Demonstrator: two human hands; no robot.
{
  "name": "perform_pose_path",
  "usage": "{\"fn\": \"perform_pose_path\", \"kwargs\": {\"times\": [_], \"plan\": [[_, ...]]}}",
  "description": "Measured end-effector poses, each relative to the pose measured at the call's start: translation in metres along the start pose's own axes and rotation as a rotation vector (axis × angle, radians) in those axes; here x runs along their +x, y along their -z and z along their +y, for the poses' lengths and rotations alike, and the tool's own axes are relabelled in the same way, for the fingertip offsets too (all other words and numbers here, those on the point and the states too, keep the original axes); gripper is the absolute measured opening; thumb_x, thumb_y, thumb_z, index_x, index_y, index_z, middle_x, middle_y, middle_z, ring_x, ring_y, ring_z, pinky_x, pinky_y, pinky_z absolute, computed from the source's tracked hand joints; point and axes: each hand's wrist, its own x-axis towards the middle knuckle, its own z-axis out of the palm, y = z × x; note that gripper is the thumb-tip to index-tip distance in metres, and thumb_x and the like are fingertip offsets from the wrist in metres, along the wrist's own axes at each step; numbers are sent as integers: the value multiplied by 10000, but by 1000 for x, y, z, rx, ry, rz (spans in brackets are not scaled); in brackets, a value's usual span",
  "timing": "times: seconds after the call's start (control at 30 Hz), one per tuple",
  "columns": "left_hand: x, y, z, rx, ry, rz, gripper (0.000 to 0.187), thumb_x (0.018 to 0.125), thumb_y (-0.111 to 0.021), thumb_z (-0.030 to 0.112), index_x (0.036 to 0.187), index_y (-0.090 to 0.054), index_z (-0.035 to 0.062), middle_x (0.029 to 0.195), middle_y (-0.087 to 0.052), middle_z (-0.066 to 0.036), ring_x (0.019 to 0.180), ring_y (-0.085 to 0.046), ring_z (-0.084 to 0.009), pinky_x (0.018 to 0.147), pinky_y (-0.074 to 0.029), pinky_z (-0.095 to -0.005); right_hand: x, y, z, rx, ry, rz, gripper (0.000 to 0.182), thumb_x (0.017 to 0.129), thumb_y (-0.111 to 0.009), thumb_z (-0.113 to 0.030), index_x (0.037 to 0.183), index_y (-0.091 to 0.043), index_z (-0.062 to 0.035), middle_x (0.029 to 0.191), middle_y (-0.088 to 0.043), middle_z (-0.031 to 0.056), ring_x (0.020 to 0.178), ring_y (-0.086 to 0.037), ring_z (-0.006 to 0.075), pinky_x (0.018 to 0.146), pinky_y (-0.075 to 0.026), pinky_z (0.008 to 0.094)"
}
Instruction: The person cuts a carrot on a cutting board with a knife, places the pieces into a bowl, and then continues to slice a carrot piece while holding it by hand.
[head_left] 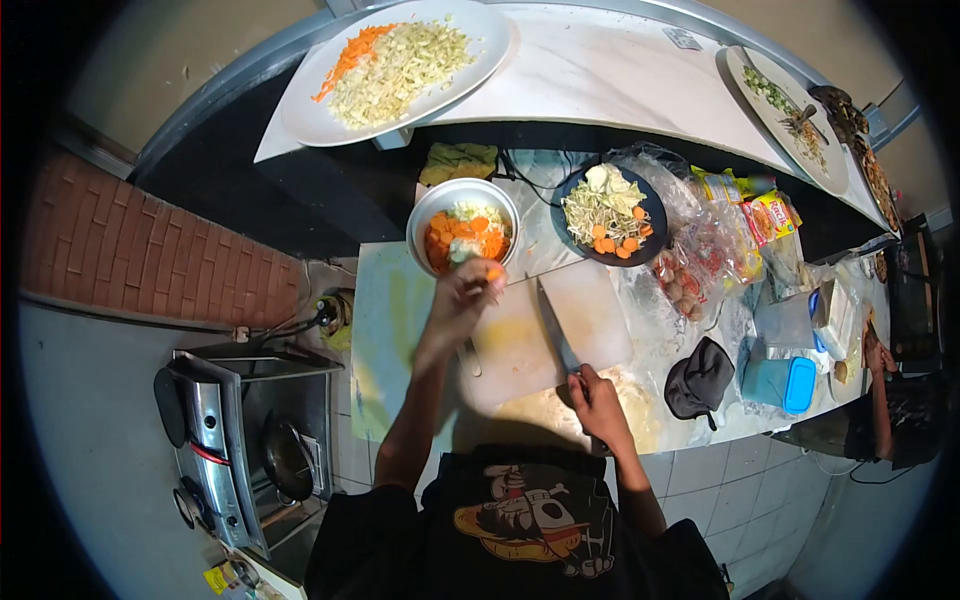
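Observation:
My right hand (598, 402) is closed round the handle of a kitchen knife (556, 328). The blade lies over the white cutting board (510, 350) and points away from me. At the near rim of a metal bowl (414, 238), my left hand (466, 292) has its fingers curled, with an orange piece of carrot (494, 274) showing at the fingertips. Inside the bowl are sliced carrots (480, 240) and pale chopped vegetable (480, 212). A dark plate (650, 240) beyond the board bears bean sprouts (592, 218), carrot slices and pale leaves.
On the raised counter stand a platter (490, 60) of shredded vegetables and another plate (800, 170) with forks. Plastic bags (690, 250), a black cap (700, 380) and a blue-lidded container (798, 386) occupy the right side. Another person's arm (880, 400) is at far right. A stove (208, 420) stands left.

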Motion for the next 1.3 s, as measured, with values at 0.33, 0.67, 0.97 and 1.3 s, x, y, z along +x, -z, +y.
{"fn": "perform_pose_path", "kwargs": {"times": [0.33, 0.67, 0.97, 1.3], "plan": [[-42, -8, -38, -108, 234, 65, 166, 952, -591, 84, 1076, -588, -26, 934, -681, -114, 799, -676, -156, 715, -570, -275, -4, -17, -15, -26, -78, -145, 344, 952, -503, -158, 1231, -517, 42, 935, -620, 283, 872, -608, 458, 742, -487, 499], [-43, -25, -81, 219, 187, -47, 145, 930, -599, 72, 976, -682, -38, 949, -693, -152, 754, -702, -201, 674, -573, -282, -4, -25, -6, -134, -73, -116, 339, 929, -514, -132, 1228, -518, 28, 922, -617, 255, 849, -612, 440, 725, -495, 488], [-9, -6, 19, 229, 221, 92, 141, 850, -699, 88, 927, -701, -30, 833, -717, -112, 729, -681, -150, 638, -525, -269, -1, -30, -7, -96, -121, -120, 334, 925, -527, -147, 1210, -522, 25, 871, -622, 249, 830, -614, 440, 714, -493, 494], [118, 62, -50, 878, -67, 287, 94, 803, -713, 174, 880, -735, 125, 879, -719, -59, 827, -668, -287, 739, -533, -384, 6, -29, -7, -89, -149, -150, 333, 944, -502, -200, 1200, -538, 12, 905, -644, 246, 857, -632, 428, 735, -504, 487]]}}
